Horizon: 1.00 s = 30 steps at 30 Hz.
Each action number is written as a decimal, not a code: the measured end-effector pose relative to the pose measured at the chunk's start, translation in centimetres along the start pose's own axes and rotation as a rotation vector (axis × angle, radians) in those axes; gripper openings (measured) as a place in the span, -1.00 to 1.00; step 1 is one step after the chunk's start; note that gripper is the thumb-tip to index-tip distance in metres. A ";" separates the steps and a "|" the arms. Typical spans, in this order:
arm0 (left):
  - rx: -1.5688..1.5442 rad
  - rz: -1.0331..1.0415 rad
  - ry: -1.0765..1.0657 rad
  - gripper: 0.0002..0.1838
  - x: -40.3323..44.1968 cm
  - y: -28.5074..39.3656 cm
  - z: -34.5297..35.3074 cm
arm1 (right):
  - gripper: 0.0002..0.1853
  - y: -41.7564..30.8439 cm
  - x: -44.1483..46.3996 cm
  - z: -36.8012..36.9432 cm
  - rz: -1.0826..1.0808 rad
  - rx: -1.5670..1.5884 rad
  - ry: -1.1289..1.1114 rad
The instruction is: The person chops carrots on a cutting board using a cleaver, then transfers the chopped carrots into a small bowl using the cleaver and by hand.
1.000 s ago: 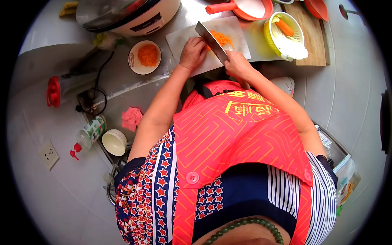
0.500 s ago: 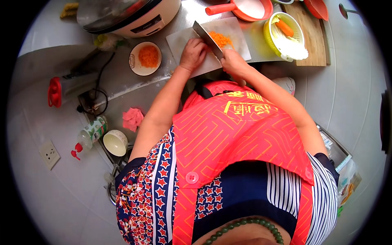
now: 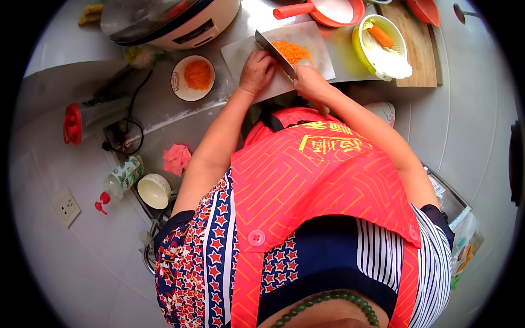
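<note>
My right hand point(image 3: 309, 82) is wrapped round the handle of a kitchen knife point(image 3: 275, 53). Its wide blade slants up and to the left across a pale cutting board point(image 3: 321, 45). Beside the blade, on its left, my left hand point(image 3: 258, 71) rests on the board with its fingers curled; anything under them is hidden. Finely cut carrot point(image 3: 291, 51) lies in a heap on the board, just to the right of the blade. More orange shreds fill the bottom of a white bowl point(image 3: 179, 91) left of the board.
A yellow-green basket point(image 3: 360, 46) with a carrot and pale shreds stands at right, by a wooden board point(image 3: 425, 70). A red-handled pan point(image 3: 355, 15) and a large cooker point(image 3: 180, 27) stand behind. At lower left are a pink cloth point(image 3: 177, 159), a bowl point(image 3: 155, 191) and a bottle point(image 3: 123, 179).
The knife and my right hand have shifted slightly to the left. My left hand stays beside the blade, in nearly the same place.
</note>
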<state>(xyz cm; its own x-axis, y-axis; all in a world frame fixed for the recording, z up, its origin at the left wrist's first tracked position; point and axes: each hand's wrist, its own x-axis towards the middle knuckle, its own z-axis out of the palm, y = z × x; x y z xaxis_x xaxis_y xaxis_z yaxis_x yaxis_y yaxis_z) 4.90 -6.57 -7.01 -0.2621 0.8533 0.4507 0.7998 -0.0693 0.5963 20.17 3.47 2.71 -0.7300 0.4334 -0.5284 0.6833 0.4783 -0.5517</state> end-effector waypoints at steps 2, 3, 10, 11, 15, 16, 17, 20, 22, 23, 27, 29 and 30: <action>0.008 0.000 -0.009 -0.82 0.0 -0.1 -0.1 | -0.80 0.1 0.3 0.3 -0.017 -0.015 0.048; 0.009 0.004 -0.007 -0.82 0.0 -0.2 -0.1 | -0.80 -0.1 0.1 0.3 -0.006 -0.011 0.058; -0.048 -0.058 0.004 -0.82 0.2 0.4 -0.9 | -0.77 0.6 0.4 0.8 -0.017 0.001 0.083; -0.052 -0.067 -0.004 -0.82 0.3 0.4 -1.0 | -0.77 0.5 0.4 0.7 -0.015 0.004 0.083; -0.058 -0.066 -0.021 -0.82 0.2 0.0 -1.1 | -0.75 0.3 0.4 0.7 -0.016 -0.005 0.082; -0.057 -0.056 -0.021 -0.82 0.2 -0.1 -1.1 | -0.74 0.4 0.5 0.8 -0.018 -0.013 0.083; -0.057 -0.057 -0.020 -0.82 0.1 -0.1 -1.0 | -0.74 0.6 0.5 0.9 -0.029 0.011 0.088; -0.058 -0.049 0.003 -0.82 0.1 -0.1 -0.8 | -0.74 1.0 0.3 0.8 -0.049 0.091 0.112; -0.057 -0.040 0.041 -0.82 0.2 0.4 -0.9 | -0.75 0.6 -0.5 0.3 -0.042 0.155 0.134; -0.050 -0.053 0.045 -0.82 0.3 0.6 -1.1 | -0.75 0.4 -0.8 0.0 -0.053 0.150 0.137; -0.057 -0.054 0.044 -0.83 0.2 0.7 -1.4 | -0.77 0.5 -1.7 -0.5 -0.102 0.091 0.155; -0.066 -0.036 0.039 -0.83 0.1 0.5 -1.3 | -0.77 0.5 -1.8 -0.6 -0.112 0.074 0.152; -0.069 -0.029 0.043 -0.84 0.2 0.5 -1.3 | -0.78 0.5 -1.9 -0.6 -0.107 0.076 0.144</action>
<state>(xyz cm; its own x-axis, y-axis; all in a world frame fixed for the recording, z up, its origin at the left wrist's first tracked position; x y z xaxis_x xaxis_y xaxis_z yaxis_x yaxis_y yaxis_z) 4.55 -7.12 -5.82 -0.3084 0.8325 0.4602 0.7531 -0.0818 0.6528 21.90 3.35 3.82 -0.7893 0.4904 -0.3694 0.5967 0.4708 -0.6498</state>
